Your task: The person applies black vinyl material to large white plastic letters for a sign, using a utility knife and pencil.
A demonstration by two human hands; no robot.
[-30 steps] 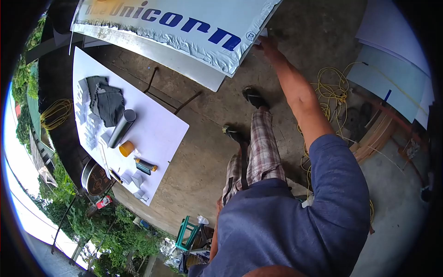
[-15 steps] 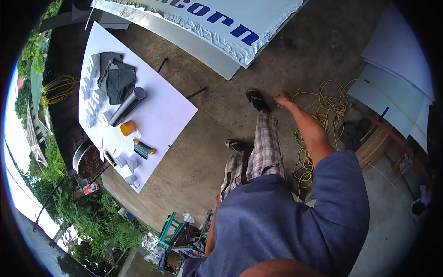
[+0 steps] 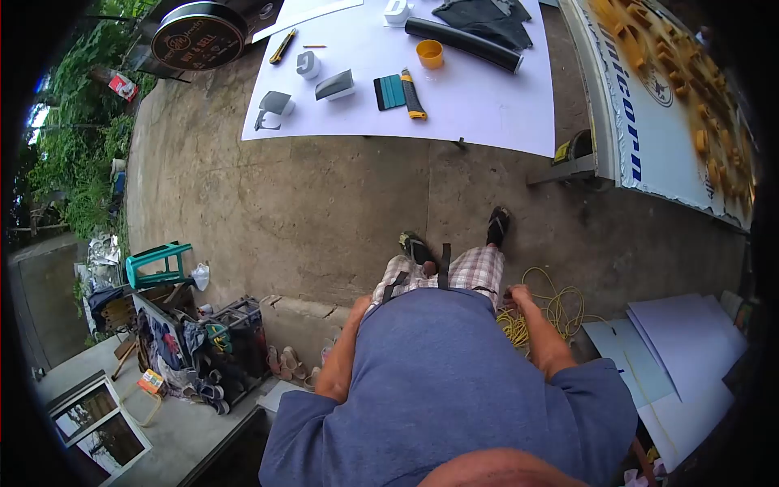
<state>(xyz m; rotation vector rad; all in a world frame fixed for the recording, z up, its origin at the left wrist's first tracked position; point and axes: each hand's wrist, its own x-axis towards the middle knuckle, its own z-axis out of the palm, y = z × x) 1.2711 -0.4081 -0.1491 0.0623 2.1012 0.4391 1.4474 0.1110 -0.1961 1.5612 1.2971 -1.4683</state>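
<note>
Both my hands hang low beside my plaid shorts, away from the table. My left hand [image 3: 361, 307] is at the left hip, its fingers largely hidden. Out by the right thigh is my right hand [image 3: 515, 295], fingers curled in, nothing visible in it; a tangle of yellow cord [image 3: 552, 312] lies on the floor beyond. On the white table [image 3: 341, 122] ahead are a teal squeegee [image 3: 389, 92], a yellow-and-black utility knife [image 3: 412, 95], a yellow cup [image 3: 429, 54], a dark roll [image 3: 462, 44] and white block letters [image 3: 334, 85], some dark-topped.
A sign panel [image 3: 633, 105] with raised yellow pieces stands right of the table. White sheets [image 3: 682, 333] lie at the lower right. A green stool [image 3: 158, 264] and a cluttered rack [image 3: 235, 333] are to the left. A round sign [image 3: 199, 36] stands at the upper left.
The view has swung round, so the table now lies straight ahead. My right arm has dropped from reaching forward to beside my thigh. My feet have shifted position.
</note>
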